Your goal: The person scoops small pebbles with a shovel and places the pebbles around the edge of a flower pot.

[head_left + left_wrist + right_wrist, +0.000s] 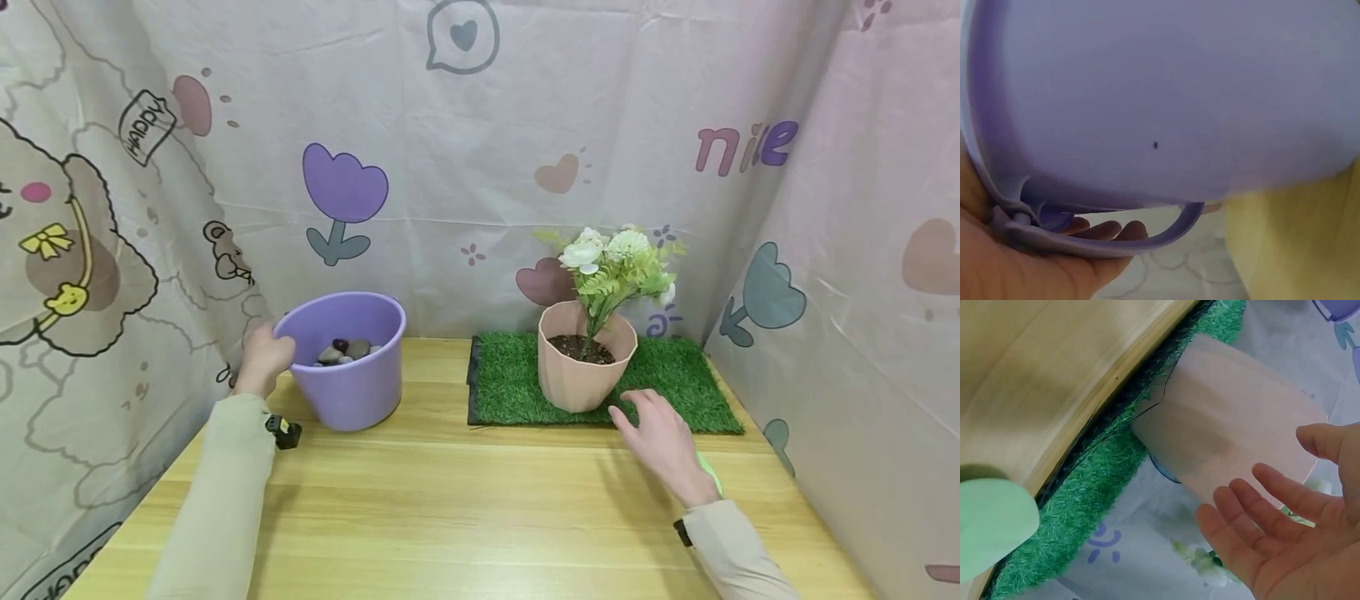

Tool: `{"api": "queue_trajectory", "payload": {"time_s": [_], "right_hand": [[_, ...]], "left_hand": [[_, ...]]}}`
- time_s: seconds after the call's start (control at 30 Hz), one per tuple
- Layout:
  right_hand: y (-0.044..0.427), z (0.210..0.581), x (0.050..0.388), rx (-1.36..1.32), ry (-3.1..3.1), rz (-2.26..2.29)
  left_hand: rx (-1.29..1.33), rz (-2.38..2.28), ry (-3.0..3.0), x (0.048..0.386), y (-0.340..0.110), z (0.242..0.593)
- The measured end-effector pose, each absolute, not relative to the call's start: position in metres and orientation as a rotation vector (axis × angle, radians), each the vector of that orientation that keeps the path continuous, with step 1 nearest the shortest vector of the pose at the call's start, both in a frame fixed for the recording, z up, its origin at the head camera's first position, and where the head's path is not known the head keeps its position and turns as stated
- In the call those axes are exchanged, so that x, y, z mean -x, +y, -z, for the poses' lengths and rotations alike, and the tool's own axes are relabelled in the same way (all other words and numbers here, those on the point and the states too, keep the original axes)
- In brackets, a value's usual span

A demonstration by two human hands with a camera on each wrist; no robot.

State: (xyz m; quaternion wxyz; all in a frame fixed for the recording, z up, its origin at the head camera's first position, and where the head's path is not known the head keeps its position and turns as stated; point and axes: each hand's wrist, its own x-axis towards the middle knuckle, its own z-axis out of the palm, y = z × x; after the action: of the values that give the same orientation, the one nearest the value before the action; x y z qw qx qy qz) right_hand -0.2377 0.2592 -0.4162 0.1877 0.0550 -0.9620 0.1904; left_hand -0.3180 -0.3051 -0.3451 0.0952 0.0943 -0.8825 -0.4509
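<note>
On the left, my left hand (264, 358) grips the rim and side handle of a purple bucket (348, 396), which stands on the table and has stones (358, 348) inside. Behind the curved handle (1166, 237), several fingertips show in the left wrist view. At the right, a pale pink flowerpot (573, 387) stands upright with dark soil and white artificial flowers (611, 262). My right hand (660, 437) is held just in front of the pot, its fingers spread and loosely bent, holding nothing. In the right wrist view, the palm faces the pot wall (1235, 412).
Under the flowerpot lies a green artificial grass mat (510, 383) along the back of the wooden table (450, 508). Beside my right wrist is a light green rounded object (994, 528), mostly hidden in the head view. Printed cloth (465, 167) hangs around the table.
</note>
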Motion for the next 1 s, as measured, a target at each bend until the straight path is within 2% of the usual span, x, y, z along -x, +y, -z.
{"api": "queue_trajectory", "payload": {"time_s": [0.33, 1.0], "right_hand": [[0.273, 0.421, 0.233, -0.173, -2.793, -0.472], [0.309, 0.425, 0.220, -0.183, -2.996, -0.474]], "left_hand": [[-0.172, 1.608, -2.563, 0.320, -0.317, 0.358], [-0.197, 1.484, -2.526, 0.308, -0.312, 0.362]]}}
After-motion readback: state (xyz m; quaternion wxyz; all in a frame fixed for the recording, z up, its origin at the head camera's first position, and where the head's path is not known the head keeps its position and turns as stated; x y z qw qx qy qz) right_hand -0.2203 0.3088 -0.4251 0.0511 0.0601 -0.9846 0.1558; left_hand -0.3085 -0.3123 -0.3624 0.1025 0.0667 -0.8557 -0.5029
